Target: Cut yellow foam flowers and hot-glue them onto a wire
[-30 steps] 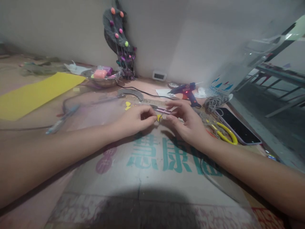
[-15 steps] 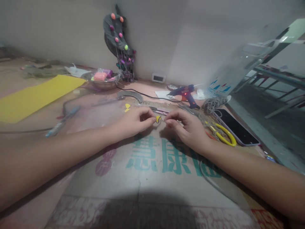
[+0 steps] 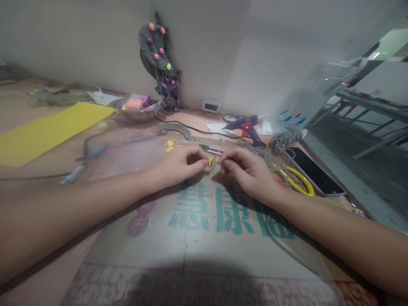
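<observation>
- Currently, a small yellow piece [image 3: 211,161] is over the cardboard sheet [image 3: 204,250], pinched by the left hand [image 3: 178,165], not yet released.
- The right hand [image 3: 247,169] curls beside it, its grip unclear.
- Nearby, yellow cutouts [image 3: 170,144] lie loose.
- Beyond, the hot glue gun [image 3: 246,124] shows a red light.

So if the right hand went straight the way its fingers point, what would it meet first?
Most likely the small yellow piece at the fingertips of the left hand, though depth is hard to judge from this view.
</observation>
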Action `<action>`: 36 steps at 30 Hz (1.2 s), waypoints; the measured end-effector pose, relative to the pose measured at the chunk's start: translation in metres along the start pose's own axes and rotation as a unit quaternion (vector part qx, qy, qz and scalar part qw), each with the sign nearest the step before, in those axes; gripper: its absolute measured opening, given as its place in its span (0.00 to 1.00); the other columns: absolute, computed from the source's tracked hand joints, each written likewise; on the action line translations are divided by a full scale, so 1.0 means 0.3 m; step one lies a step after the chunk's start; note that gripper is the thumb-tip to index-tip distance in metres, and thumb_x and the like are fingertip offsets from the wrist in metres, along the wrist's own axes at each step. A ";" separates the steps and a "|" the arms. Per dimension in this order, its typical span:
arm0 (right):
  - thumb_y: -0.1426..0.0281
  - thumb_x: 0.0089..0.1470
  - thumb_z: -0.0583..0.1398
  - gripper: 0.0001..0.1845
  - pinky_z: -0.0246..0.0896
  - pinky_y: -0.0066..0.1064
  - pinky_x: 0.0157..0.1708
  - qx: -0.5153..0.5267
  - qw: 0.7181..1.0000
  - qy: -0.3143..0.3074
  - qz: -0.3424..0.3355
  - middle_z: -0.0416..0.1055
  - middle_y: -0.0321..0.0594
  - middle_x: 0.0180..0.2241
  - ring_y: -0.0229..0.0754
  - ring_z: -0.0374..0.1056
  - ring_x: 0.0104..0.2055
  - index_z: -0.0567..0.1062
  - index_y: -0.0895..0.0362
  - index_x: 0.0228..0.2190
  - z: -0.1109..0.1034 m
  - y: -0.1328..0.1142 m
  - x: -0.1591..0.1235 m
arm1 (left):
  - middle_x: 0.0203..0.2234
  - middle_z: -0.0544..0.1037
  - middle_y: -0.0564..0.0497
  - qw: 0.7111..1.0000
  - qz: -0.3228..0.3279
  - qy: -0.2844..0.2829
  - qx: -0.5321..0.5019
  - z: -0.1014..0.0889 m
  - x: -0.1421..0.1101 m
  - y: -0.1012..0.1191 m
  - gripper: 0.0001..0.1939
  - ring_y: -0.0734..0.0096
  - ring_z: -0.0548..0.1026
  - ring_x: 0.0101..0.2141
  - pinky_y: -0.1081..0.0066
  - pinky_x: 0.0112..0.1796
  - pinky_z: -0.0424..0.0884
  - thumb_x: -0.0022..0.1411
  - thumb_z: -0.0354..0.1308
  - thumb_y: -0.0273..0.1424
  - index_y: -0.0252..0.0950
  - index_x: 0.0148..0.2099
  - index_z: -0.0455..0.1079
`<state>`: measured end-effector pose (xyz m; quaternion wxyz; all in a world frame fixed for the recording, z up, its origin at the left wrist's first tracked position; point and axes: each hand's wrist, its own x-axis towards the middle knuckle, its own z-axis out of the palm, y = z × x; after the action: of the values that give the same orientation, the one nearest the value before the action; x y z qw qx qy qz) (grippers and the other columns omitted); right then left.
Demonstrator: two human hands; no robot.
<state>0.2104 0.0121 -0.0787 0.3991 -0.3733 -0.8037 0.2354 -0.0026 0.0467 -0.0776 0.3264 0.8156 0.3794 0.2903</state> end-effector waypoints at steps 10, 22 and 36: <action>0.77 0.57 0.57 0.06 0.65 0.31 0.38 -0.029 0.999 0.032 -0.025 0.72 0.38 0.35 0.38 0.69 0.37 0.70 0.56 0.37 0.005 -0.012 0.013 | 0.30 0.77 0.52 1.000 0.000 -0.002 0.014 -0.002 0.000 0.001 0.09 0.70 0.71 0.32 0.71 0.33 0.65 0.62 0.54 0.33 0.36 0.35 0.72; 0.77 0.56 0.55 0.05 0.64 0.31 0.34 -0.044 0.999 0.008 -0.004 0.68 0.37 0.31 0.38 0.66 0.33 0.66 0.55 0.35 0.013 -0.032 0.009 | 0.29 0.76 0.52 1.000 0.012 -0.002 0.014 0.003 -0.001 -0.002 0.08 0.71 0.71 0.31 0.73 0.30 0.64 0.61 0.54 0.33 0.35 0.34 0.72; 0.68 0.58 0.59 0.06 0.61 0.27 0.30 -0.003 0.999 0.022 0.037 0.72 0.35 0.28 0.35 0.66 0.29 0.73 0.57 0.30 -0.007 -0.028 0.021 | 0.28 0.76 0.52 0.999 0.024 -0.005 0.026 0.003 0.000 -0.015 0.10 0.72 0.70 0.29 0.73 0.29 0.64 0.62 0.53 0.34 0.35 0.34 0.72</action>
<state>0.2061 0.0122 -0.0687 0.4066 -0.4092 -0.7811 0.2389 -0.0040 0.0487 -0.0815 0.2998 0.8343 0.3653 0.2839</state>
